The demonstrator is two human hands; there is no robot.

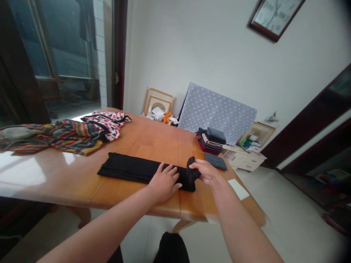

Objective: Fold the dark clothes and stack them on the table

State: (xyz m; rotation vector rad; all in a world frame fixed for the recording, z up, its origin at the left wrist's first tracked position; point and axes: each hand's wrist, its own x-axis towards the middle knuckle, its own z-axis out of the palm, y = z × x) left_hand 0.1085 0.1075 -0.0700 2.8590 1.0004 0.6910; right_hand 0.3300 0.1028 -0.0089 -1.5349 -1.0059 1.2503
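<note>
A black garment (131, 167), folded into a long flat strip, lies across the wooden table in front of me. Its exact kind cannot be made out. My left hand (166, 181) rests flat on the strip, right of its middle, with the fingers spread. At the right end, my right hand (205, 171) is closed on a bunched part of the same black cloth, lifting it a little above the rest. The fingertips of that hand are partly hidden by the cloth.
On the wooden table (153, 135), a striped garment (76, 137) and a red-and-white patterned one (109, 122) lie loose at left. A stack of folded clothes (212, 140) and a folded grey cloth (215, 161) are at right, with a pale sheet (238, 189) near the edge.
</note>
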